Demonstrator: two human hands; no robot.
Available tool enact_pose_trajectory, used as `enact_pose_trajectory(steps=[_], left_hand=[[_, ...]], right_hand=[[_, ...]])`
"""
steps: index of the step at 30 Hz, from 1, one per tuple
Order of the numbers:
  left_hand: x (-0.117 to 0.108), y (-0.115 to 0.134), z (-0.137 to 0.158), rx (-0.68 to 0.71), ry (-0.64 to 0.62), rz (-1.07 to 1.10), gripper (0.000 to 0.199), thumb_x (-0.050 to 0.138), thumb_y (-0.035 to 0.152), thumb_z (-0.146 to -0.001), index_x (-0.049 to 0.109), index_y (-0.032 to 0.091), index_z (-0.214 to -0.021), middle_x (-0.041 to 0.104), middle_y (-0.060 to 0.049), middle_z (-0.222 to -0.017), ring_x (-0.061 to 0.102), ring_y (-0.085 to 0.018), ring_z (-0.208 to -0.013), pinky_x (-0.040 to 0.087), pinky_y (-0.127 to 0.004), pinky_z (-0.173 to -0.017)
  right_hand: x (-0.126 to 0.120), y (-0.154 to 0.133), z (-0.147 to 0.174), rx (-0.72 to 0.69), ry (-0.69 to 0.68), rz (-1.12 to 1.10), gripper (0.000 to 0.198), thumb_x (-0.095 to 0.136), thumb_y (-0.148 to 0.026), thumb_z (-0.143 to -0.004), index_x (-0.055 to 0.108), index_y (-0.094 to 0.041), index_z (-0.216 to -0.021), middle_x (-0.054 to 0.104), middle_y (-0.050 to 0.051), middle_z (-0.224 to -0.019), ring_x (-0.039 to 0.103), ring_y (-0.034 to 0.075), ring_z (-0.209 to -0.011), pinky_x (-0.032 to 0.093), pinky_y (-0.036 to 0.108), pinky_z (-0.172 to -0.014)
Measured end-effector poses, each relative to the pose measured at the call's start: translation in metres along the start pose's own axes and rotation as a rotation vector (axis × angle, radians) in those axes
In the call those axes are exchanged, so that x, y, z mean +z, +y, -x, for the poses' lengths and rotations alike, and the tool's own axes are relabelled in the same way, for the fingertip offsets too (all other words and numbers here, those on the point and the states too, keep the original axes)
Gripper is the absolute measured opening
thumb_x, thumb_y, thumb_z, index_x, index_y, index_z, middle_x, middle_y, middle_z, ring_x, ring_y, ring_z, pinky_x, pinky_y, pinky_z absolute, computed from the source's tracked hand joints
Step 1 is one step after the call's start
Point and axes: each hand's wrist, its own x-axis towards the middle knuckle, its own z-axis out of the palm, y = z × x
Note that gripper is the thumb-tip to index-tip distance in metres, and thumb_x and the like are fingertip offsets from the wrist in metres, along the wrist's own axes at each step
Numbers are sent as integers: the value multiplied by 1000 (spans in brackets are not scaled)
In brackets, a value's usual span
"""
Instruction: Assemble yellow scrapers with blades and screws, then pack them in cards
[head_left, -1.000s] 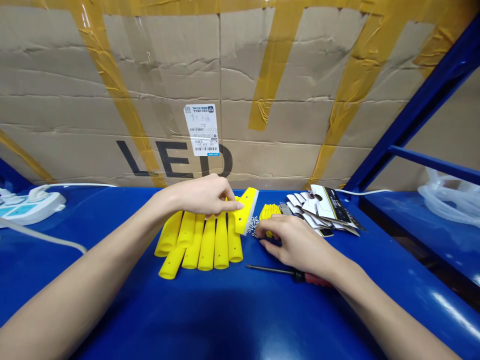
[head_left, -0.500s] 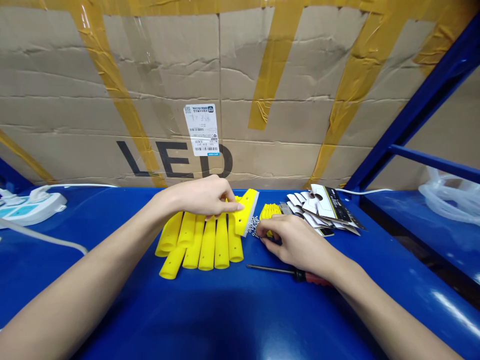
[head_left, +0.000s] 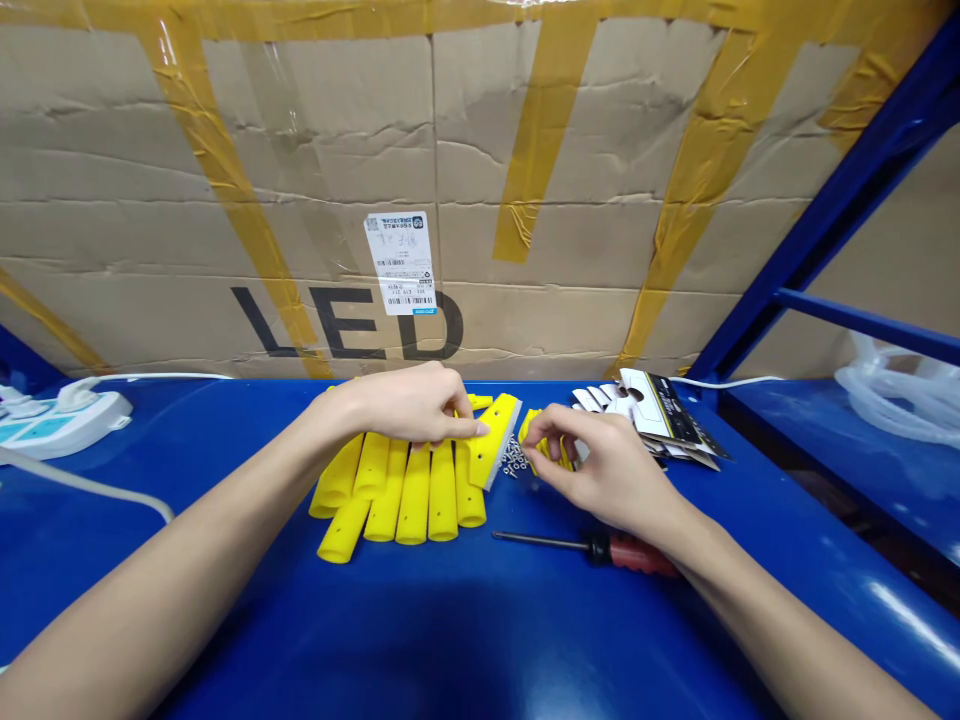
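1. Two bare hands work over a blue table (head_left: pixel 420 640); the left hand (head_left: pixel 424 400) pinches a yellow scraper head (head_left: pixel 497 430) between thumb and fingers, so its grip is closed on that piece.
2. That scraper head is tilted, its pale blade edge facing right, just beside a small heap of screws (head_left: pixel 514 458).
3. The right hand (head_left: pixel 600 465) has a narrow grip, thumb and forefinger nearly meeting beside the screws; whether a screw sits between them, I cannot tell.
4. Several yellow tubes (head_left: pixel 413 505) lie side by side below the left hand, their hollow ends toward the person.
5. A screwdriver (head_left: pixel 592 548) with a red handle lies near the right wrist.
6. Printed card packaging (head_left: pixel 667 410) is piled beyond the right hand.
7. Behind stands a taped cardboard box (head_left: pixel 615 150) marked "LED", contents hidden.
8. Far left, a power strip (head_left: pixel 67 425) holds white plugs.
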Motion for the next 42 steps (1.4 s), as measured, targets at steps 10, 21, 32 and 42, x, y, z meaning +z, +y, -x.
enact_pose_trajectory(steps=[10,21,32,42], left_hand=[[8,17,-1,190,35,-49,50,47,51,-97,59,17,-61,34,4,-57,26,-10,-51,23,-27,-48],[0,11,3,176,8,82,50,49,50,-96,50,18,-57,46,3,-51,35,-9,-48,27,-25,-47],[0,10,4,134,-21,90,47,53,49,-95,60,18,-61,57,1,-53,46,-10,-49,35,-23,-49],[-1,4,3,77,-13,13,50,53,52,-94,56,18,-57,57,0,-53,46,-11,-47,31,-26,-47]], right_hand=[[2,-7,2,-338,247,193,16,58,-8,-94,59,-21,-84,75,5,-84,64,17,-74,50,31,-67],[-6,-2,2,-340,181,174,17,55,-7,-96,66,-19,-101,77,8,-95,69,21,-90,57,37,-78],[-11,-5,0,-486,54,396,28,46,1,-95,67,-18,-94,78,10,-103,67,23,-92,57,37,-76],[-3,0,1,-296,-2,105,23,48,-6,-97,64,-18,-109,73,9,-101,64,21,-92,53,36,-78]])
